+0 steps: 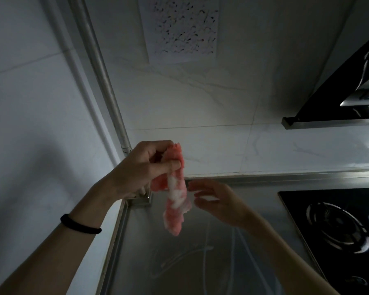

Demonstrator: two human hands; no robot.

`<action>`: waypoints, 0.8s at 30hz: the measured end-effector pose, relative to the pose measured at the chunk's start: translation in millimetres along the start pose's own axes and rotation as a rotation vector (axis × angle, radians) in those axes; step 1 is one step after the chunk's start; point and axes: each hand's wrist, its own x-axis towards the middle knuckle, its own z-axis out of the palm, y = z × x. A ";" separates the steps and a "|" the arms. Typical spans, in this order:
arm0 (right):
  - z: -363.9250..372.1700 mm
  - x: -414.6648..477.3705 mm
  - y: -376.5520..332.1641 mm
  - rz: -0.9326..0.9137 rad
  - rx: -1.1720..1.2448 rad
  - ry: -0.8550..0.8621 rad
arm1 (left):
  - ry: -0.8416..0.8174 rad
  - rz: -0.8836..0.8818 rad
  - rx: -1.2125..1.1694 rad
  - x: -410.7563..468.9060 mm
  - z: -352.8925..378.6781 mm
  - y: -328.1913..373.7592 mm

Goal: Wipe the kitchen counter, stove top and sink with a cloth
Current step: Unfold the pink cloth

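Above the counter (179, 262), near its back left corner, a pink cloth (176, 201) is held up by the left hand (145, 165). Its upper end is pinched between the thumb and curled fingers, and the rest hangs down freely, bunched lengthwise, with a white patch at its middle. A black band (79, 224) is worn on the left wrist. The right hand (217, 201) is held just beside the hanging part of the cloth, its fingers spread and relaxed, with nothing grasped; it is blurred, so it cannot be told whether the fingertips touch the fabric. Pale streaks are seen on the steel counter below. A black stove (339, 226) is set into the counter at the right, with a hood (339, 99) above it. A pipe (102, 71) runs down the tiled corner, and a speckled sheet (181, 28) is fixed on the back wall.
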 end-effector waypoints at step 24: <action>-67.3 -11.6 -58.2 0.008 0.160 0.290 | 0.573 -0.179 -0.150 -13.3 -26.3 -50.1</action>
